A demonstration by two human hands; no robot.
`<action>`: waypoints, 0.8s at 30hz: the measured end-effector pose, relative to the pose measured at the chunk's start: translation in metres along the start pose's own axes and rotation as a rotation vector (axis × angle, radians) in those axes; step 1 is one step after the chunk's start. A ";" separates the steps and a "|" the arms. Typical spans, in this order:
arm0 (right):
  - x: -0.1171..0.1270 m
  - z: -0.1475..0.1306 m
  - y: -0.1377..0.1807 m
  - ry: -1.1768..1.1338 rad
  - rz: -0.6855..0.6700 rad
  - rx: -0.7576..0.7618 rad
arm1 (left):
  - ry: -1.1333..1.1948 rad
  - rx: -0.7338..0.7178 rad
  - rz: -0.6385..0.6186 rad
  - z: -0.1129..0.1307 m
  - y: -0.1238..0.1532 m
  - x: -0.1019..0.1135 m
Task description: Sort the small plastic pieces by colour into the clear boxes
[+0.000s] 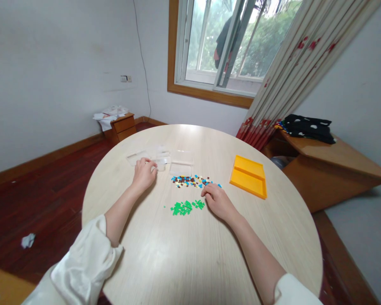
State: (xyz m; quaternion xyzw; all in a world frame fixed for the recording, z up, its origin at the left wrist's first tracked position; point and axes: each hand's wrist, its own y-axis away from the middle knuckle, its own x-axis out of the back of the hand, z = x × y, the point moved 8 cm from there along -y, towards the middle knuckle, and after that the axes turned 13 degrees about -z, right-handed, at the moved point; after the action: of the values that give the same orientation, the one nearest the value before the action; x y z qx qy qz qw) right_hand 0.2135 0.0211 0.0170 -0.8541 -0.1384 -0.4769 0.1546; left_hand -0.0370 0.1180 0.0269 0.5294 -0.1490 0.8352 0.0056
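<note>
My left hand (144,174) is over the left side of the table with its fingers loosely bent and a small gap at the thumb. Its fingertips are beside a clear plastic box (162,157); whether they touch it I cannot tell. My right hand (217,201) rests at the right end of a scattered pile of small brown, blue, yellow and cream pieces (187,181). Its thumb and fingertips are pinched together, and anything between them is too small to make out. Nearer to me lies a pile of small green pieces (182,208), left of my right hand.
Another clear box (182,163) lies open behind the mixed pile. A yellow two-part tray (248,177) is on the right of the round table (178,262). Beyond the table are a small drawer cabinet (123,127), a curtain and a desk with dark cloth (309,128).
</note>
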 end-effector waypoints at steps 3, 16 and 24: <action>0.000 0.000 0.001 -0.010 0.013 0.008 | 0.051 -0.065 0.032 0.003 -0.001 0.000; 0.005 -0.013 -0.003 -0.007 0.094 0.055 | 0.181 -0.447 0.003 0.062 0.017 0.006; 0.010 -0.032 -0.004 -0.016 0.145 0.104 | 0.123 -0.684 -0.125 0.100 0.038 0.000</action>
State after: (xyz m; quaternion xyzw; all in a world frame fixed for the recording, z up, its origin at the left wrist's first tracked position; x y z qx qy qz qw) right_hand 0.1928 0.0131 0.0422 -0.8565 -0.1019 -0.4499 0.2316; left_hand 0.0454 0.0560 0.0568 0.4536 -0.3870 0.7652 0.2426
